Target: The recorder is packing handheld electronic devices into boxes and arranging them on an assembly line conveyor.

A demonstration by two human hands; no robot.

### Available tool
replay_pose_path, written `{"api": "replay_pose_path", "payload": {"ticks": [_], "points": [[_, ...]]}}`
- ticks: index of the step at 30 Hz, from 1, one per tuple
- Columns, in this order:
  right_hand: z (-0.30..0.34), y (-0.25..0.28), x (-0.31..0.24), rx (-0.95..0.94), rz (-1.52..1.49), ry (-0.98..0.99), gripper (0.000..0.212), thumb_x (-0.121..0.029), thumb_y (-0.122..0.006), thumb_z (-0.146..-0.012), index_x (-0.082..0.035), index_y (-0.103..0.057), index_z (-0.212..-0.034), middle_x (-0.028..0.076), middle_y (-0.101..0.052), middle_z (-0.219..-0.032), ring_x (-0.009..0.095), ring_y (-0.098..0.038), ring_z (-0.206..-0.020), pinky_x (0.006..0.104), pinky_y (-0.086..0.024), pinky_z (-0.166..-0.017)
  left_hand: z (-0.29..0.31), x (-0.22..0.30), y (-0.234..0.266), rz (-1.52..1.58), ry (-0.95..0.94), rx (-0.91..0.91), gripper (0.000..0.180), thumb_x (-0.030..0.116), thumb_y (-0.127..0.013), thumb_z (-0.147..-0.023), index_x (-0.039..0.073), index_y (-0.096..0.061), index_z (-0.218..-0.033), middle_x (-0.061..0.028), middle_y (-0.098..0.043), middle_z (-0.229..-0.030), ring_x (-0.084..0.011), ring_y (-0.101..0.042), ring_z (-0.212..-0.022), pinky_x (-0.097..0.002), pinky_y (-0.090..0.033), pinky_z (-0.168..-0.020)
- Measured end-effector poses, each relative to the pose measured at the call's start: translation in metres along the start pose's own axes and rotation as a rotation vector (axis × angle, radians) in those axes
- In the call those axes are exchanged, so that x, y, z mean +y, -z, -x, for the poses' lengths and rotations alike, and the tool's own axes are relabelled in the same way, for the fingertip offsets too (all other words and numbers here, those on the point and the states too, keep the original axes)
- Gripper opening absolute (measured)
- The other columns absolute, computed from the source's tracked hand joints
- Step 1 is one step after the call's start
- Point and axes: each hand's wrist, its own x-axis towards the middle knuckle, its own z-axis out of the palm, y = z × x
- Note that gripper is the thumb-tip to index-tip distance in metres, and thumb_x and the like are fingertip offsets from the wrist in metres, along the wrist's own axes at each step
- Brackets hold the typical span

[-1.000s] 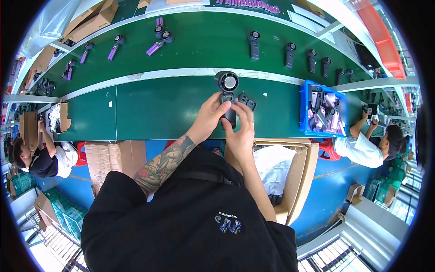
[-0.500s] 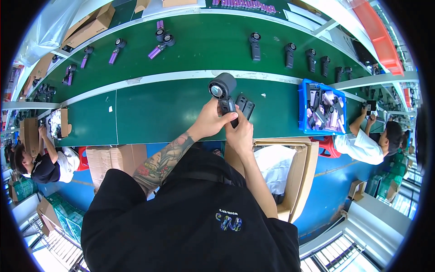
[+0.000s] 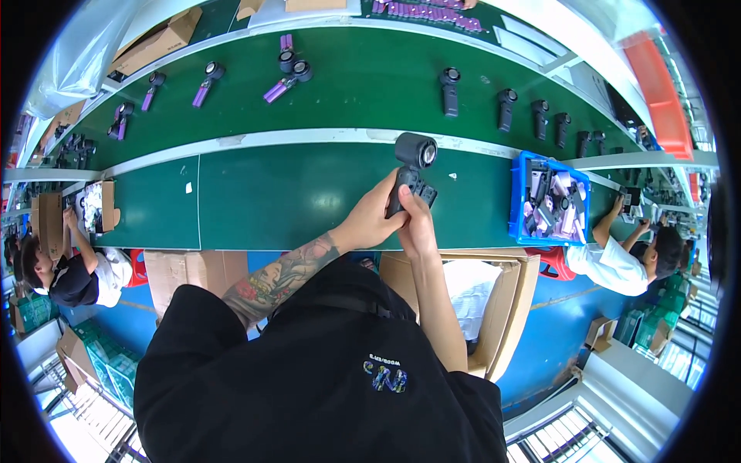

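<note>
Over the green table (image 3: 309,201): both my hands raised.
Left hand (image 3: 373,222): fingers wrapped round the dark handheld fan (image 3: 409,166).
Right hand (image 3: 417,224): gripping its handle.
Blue bin (image 3: 515,202): right of the fan.

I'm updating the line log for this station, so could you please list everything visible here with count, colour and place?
handheld device: one, dark grey with round head, held above the near belt
small dark part: one, black, beside the device's handle
dark devices: about seven, black, far belt at right
purple-handled devices: about seven, purple and black, far belt at left
near belt: one, green, in front of the person
blue bin: one, blue, full of mixed parts, right end of near belt
open carton: one, brown with white liner, below the belt
co-workers: two, seated at left and right
left hand: one, gripping the device's handle
right hand: one, at the handle, on the small dark part
</note>
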Motion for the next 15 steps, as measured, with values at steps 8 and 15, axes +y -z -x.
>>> {"api": "replay_pose_path", "payload": {"ticks": [8, 15], "points": [[-0.077, 0.02, 0.015, 0.089, 0.107, -0.158, 0.033, -0.031, -0.062, -0.098, 0.002, -0.059, -0.101, 0.01, -0.063, -0.088, 0.013, -0.056, -0.066, 0.022, -0.043, -0.056, -0.002, -0.045, 0.095, -0.205, 0.345, -0.234, 0.052, 0.025, -0.06, -0.097, 0.006, -0.045, -0.143, -0.0122, -0.066, -0.114, -0.0206, -0.065, -0.098, -0.0301, -0.05, -0.084], [-0.18, 0.071, 0.009, -0.123, 0.197, -0.336, 0.029, -0.028, -0.064, -0.097, 0.001, -0.061, -0.098, 0.011, -0.064, -0.091, 0.015, -0.061, -0.07, 0.0218, -0.051, -0.06, 0.047, 0.02, 0.16, -0.429, 0.546, -0.455, 0.03, 0.038, -0.056, -0.097, 0.011, -0.067, -0.104, 0.0007, -0.068, -0.093, -0.0176, -0.058, -0.075, -0.0296, -0.048, -0.073]]}}
